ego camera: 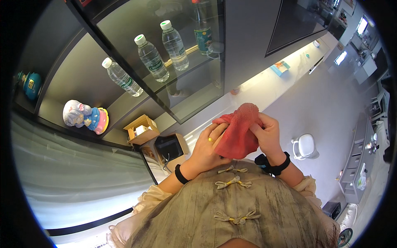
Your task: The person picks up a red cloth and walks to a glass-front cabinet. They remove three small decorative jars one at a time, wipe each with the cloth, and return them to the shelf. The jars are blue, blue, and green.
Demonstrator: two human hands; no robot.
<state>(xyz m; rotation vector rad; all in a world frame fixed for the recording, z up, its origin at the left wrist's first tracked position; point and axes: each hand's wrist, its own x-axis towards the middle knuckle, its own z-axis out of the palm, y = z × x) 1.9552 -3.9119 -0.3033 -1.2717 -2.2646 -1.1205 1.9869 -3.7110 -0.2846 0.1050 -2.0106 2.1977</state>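
A bunched red cloth (pixel 240 133) is held in front of my chest between both hands. My left hand (pixel 209 145), with a gold ring on one finger and a black band at the wrist, grips the cloth's left side. My right hand (pixel 268 133), with a black strap at its wrist, pinches the other side between thumb and fingers. Part of the cloth hangs down between the hands and hides some fingertips. Whether anything lies inside the folds, I cannot tell.
Shelves ahead hold water bottles (pixel 152 60), a girl-shaped figurine (pixel 85 117) and an open cardboard box (pixel 144 131). A glass door (pixel 198 102) covers some shelves. A long pale counter (pixel 263 90) carries a small blue box (pixel 280 68). A white chair (pixel 305 146) stands at right.
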